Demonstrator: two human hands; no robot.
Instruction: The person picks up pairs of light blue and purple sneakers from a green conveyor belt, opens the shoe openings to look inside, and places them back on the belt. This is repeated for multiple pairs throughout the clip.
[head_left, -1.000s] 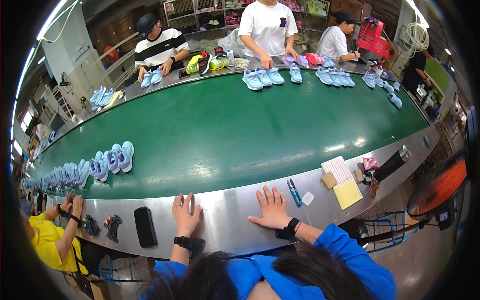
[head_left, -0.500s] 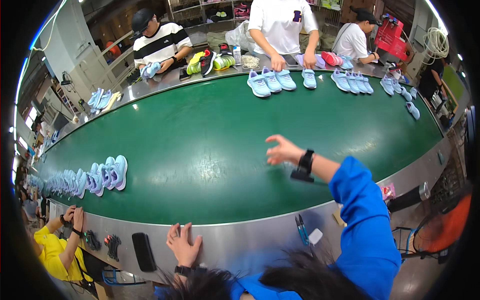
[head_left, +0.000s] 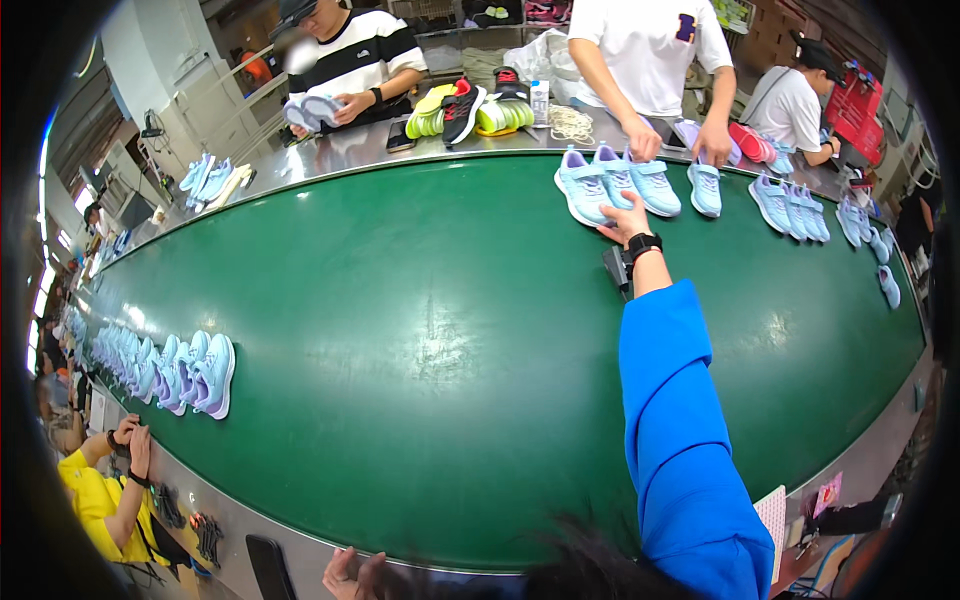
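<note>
At the lower edge, the left hand [head_left: 352, 573] rests near the steel rim of the wide green conveyor belt [head_left: 400, 330], fingers loosely spread and holding nothing (only part of it shows). Farther left on the belt, a row of pale blue sneakers [head_left: 165, 365] stands packed side by side. The right hand [head_left: 626, 219], in a blue sleeve with a black wristwatch, reaches across the belt, its fingertips touching the heel of a light blue child's sneaker with lilac strap [head_left: 583, 190]. That shoe sits upright at the far edge, first in a trio, just beside its neighbours.
</note>
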